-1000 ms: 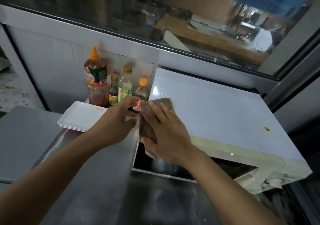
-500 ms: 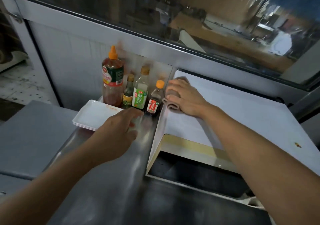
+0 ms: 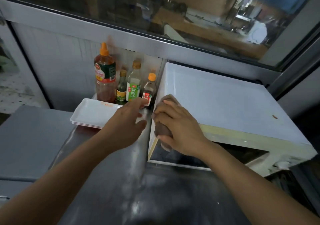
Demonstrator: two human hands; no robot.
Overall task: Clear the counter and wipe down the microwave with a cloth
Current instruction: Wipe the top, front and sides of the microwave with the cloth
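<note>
— What's on the far left?

— I see a grey steel surface, and at its back a stack of white trays. Behind the trays stand four bottles against the wall: a tall sauce bottle with an orange cap, a small green bottle, a clear bottle with a green label and a dark bottle with an orange cap.

— And my left hand?

— My left hand reaches over the surface toward the dark bottle, fingers stretched out and loose, gripping nothing. Whether a fingertip touches that bottle, I cannot tell.

— Where is the cloth?

— The brown cloth is bunched on the front left corner of the white microwave, draped over the top edge and down the left side. My right hand lies on it, fingers curled over the cloth and pressing it to the corner.

— Anything further right?

— The microwave's top has a small orange spot near its right edge.
</note>
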